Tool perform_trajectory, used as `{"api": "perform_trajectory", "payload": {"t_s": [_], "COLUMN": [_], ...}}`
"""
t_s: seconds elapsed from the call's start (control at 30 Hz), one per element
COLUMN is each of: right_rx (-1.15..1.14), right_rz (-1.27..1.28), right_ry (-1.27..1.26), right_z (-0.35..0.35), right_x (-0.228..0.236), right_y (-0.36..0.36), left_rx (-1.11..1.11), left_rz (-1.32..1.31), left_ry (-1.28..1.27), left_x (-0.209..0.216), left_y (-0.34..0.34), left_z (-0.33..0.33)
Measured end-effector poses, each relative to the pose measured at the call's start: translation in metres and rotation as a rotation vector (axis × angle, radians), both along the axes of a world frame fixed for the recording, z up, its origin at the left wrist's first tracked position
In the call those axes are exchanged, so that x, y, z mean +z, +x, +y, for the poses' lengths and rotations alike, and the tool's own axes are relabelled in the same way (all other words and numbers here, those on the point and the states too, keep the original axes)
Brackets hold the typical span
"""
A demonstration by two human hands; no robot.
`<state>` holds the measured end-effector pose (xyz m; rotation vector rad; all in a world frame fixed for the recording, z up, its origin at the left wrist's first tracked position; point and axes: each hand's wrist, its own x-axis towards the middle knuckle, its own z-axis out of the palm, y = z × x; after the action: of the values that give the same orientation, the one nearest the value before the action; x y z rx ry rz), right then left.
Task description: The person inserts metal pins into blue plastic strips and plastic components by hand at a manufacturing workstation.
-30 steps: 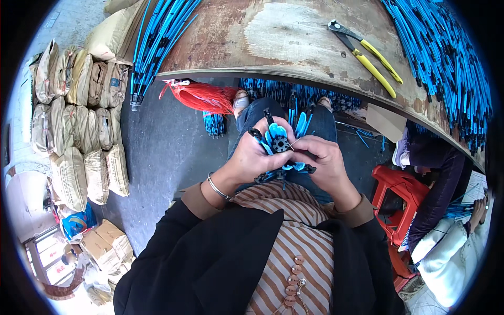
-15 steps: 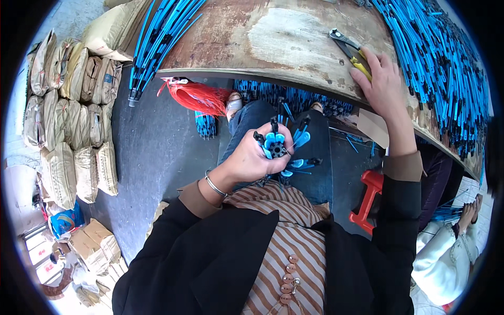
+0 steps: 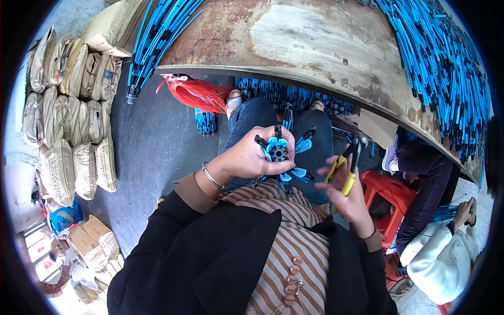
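Observation:
My left hand (image 3: 247, 155) is closed around a blue-and-black rod assembly (image 3: 279, 153), held end-on above my lap. Its round black hub faces up, with blue pieces and black-tipped joints fanning out around it. A thin wire or strand seems to stick out beside the hub. To the right of it, my right hand (image 3: 354, 205) grips a pair of pliers (image 3: 348, 184) with yellow handles and a dark metal head. The handles stand apart and the head points up, away from the assembly. Some of my right fingers are blurred.
A worn wooden table (image 3: 315, 39) lies ahead, with blue rod piles (image 3: 441, 63) at right and a blue bundle (image 3: 160, 44) at left. Red strands (image 3: 197, 95) hang below its edge. Stacked sacks (image 3: 71, 121) stand left. A red stool (image 3: 386, 197) and another person's white sleeve (image 3: 441, 262) are right.
My right hand has picked the pliers up off the table and brought them down toward my lap, right of the rod assembly. My left hand has kept its hold, nearly unmoved.

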<state>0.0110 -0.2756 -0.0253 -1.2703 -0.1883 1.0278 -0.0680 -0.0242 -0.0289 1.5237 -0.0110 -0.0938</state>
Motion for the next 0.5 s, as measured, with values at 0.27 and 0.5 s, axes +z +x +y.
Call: {"api": "perform_trajectory", "payload": {"t_s": [0.27,0.5], "right_rx": [0.063,0.016], "right_rz": [-1.880,-2.228], "right_ry": [-0.421,-0.344], "right_z": [0.008,0.019], "right_x": [-0.003,0.007], "right_y": [0.026,0.023], "left_rx": [0.023,-0.013], "left_rz": [0.032,0.016], "left_ry": [-0.023,0.045], "left_x": [0.007,0.010], "left_y": [-0.002,-0.002], "left_z": [-0.004,0.000]}}
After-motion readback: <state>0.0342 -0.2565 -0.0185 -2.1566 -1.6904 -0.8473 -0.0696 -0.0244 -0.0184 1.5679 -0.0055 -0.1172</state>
